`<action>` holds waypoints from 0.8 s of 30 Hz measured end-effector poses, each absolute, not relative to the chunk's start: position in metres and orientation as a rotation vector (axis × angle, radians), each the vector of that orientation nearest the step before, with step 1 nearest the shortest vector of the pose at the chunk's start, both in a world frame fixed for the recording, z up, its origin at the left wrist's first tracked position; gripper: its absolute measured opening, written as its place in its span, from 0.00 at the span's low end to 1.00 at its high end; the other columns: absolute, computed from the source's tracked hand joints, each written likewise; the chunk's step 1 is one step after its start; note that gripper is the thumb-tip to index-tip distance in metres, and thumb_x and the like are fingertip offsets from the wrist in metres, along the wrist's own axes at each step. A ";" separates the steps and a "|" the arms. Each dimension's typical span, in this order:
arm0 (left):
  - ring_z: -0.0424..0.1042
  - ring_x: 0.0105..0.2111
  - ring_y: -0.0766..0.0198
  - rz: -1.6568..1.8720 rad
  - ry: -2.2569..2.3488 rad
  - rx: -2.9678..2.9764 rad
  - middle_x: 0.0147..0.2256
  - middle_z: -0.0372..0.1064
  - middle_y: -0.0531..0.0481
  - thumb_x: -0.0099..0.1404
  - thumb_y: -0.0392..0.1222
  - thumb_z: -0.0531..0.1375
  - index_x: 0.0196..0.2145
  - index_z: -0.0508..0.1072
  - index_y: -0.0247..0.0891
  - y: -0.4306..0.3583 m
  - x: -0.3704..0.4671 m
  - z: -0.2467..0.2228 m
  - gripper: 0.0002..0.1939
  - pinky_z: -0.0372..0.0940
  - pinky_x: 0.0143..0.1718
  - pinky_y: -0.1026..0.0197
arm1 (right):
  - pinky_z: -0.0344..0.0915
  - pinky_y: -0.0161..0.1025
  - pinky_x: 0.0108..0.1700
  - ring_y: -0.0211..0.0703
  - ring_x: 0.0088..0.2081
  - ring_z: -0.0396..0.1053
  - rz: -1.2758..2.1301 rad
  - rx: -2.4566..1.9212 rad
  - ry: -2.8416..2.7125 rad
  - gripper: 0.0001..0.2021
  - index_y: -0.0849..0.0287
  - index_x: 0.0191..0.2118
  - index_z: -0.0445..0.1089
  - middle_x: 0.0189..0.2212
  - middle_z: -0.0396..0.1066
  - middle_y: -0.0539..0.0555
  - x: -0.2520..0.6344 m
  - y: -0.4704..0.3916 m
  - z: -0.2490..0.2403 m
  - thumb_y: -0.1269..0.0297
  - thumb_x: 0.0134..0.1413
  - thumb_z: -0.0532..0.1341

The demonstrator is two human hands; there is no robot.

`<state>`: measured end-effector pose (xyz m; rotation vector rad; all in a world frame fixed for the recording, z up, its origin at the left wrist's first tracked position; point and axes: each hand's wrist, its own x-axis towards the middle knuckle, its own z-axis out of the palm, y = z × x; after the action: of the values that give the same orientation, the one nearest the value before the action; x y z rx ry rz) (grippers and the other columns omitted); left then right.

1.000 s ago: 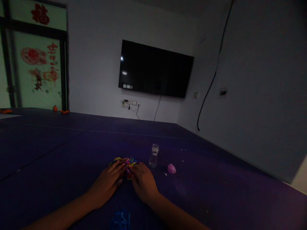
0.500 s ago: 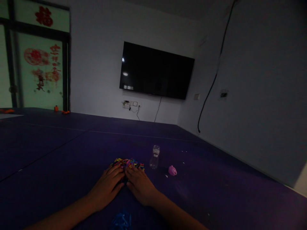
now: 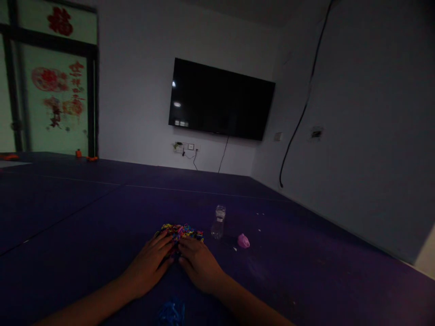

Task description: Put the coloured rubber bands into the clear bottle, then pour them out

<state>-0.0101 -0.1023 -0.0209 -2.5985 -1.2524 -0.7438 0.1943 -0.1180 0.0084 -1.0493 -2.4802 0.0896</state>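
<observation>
A heap of small multicoloured bands [image 3: 181, 231], looking like hair ties or loops, lies on the purple surface in front of me. My left hand [image 3: 151, 258] rests over the heap's left side with its fingers stretched out. On the right side, my right hand [image 3: 199, 262] lies with fingers extended over the near edge of the same heap. The hands cover part of the bands. Just right of the heap stands a clear, uncapped-looking bottle [image 3: 218, 222]. Beyond it to the right sits a pink cap-like piece [image 3: 243, 241] with a loop.
Blue, stringy or film-like material [image 3: 171, 312] lies near me at the bottom edge. Small white scraps [image 3: 235, 249] dot the purple surface [image 3: 84, 235]. Orange objects [image 3: 78, 153] sit far left by the glass door. A black cable [image 3: 299, 122] hangs along the right wall.
The right hand's fingers have drawn back slightly and bent a little, showing more of the bands. The left hand is nearly unchanged, and the view has shifted slightly.
</observation>
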 end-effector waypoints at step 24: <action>0.60 0.56 0.53 -0.888 -1.280 -2.637 0.54 0.64 0.44 0.66 0.42 0.52 0.52 0.67 0.40 -0.103 -0.007 -0.021 0.18 0.59 0.56 0.45 | 0.54 0.47 0.57 0.48 0.55 0.60 0.031 -1.229 -2.265 0.12 0.56 0.44 0.71 0.50 0.67 0.56 0.196 -0.115 0.001 0.66 0.59 0.53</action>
<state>-0.0072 -0.1025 -0.0210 -2.6366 -1.2801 -0.8882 0.1959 -0.1154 0.0010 -1.2289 -2.2650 0.0307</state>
